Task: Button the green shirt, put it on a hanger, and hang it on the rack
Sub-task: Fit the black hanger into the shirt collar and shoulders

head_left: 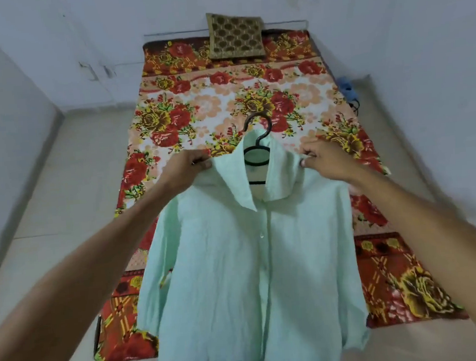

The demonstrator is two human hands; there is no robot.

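Both arms were bare from the frame's edge to the wrists, with no sleeve, watch or band on either. The left hand (186, 167) and right hand (325, 159) wore no gloves. Whether a ring sat on any finger could not be told. Short nails showed on the right hand's fingertips (303, 163).

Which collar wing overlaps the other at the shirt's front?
The collar wing on the left hand's side; its point lies over the other's edge.
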